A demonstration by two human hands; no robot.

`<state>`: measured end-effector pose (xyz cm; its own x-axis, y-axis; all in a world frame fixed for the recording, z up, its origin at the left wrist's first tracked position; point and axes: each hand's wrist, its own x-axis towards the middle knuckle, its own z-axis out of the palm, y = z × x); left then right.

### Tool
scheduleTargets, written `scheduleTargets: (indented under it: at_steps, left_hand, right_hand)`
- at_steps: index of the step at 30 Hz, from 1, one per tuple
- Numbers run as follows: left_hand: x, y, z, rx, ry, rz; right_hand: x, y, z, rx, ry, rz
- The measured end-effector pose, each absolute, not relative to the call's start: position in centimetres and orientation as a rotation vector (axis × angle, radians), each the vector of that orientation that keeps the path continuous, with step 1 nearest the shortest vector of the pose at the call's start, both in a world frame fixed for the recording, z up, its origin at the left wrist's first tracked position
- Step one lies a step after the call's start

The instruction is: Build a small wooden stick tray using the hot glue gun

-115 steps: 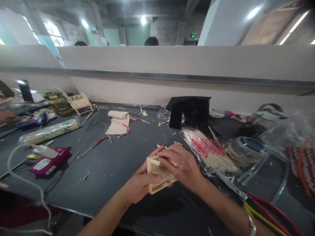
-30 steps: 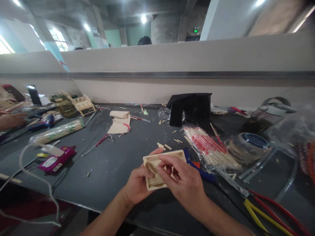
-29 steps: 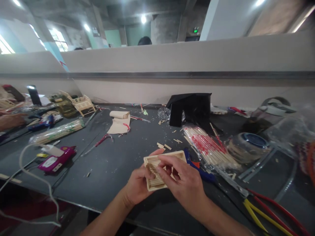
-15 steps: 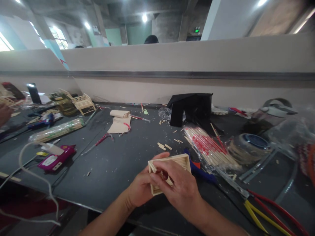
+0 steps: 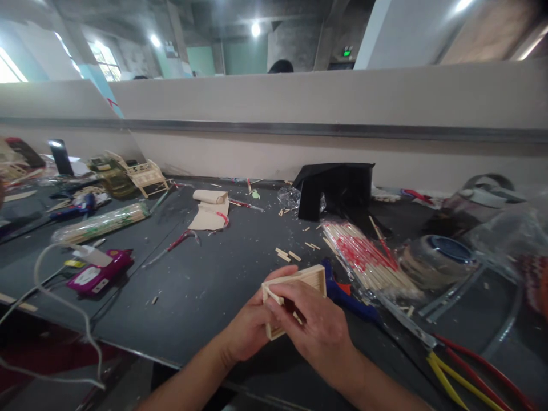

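My left hand (image 5: 246, 332) grips the left end of a small open box (image 5: 315, 278) built from thin wooden sticks, its ribbed inside tilted up toward me. My right hand (image 5: 320, 326) reaches over the box, thumb and forefinger pinching a short wooden stick (image 5: 274, 295) at the box's left end wall. The fingers hide much of the box's floor. Just beyond the box, several short cut sticks (image 5: 282, 254) lie on the dark table (image 5: 184, 311). A blue glue gun (image 5: 349, 299) with an orange trigger lies right behind the box, partly covered.
At right lie a bag of red-tipped sticks (image 5: 363, 254), cutters (image 5: 445, 365) with red and yellow handles, and an upturned jar (image 5: 440, 260). A black folded stand (image 5: 334, 188) is behind. At left are a magenta power strip (image 5: 100, 273), wrapped sticks (image 5: 103, 222) and a miniature wooden bench (image 5: 148, 176).
My right hand has moved from the middle of the box to its left end, where the short stick now shows between its fingertips. The box has shifted slightly and turned.
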<state>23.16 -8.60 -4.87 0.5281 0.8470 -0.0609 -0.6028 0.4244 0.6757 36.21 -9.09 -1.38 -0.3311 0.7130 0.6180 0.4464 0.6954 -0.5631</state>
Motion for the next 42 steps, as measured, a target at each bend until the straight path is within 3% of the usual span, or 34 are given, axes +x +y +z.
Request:
scheduleTargets:
  at_steps: [42]
  left_hand:
    - [23.54, -8.78, -4.61, 0.668, 0.482, 0.966]
  right_hand:
    - [36.14, -8.62, -0.98, -0.883, -1.920, 0.413]
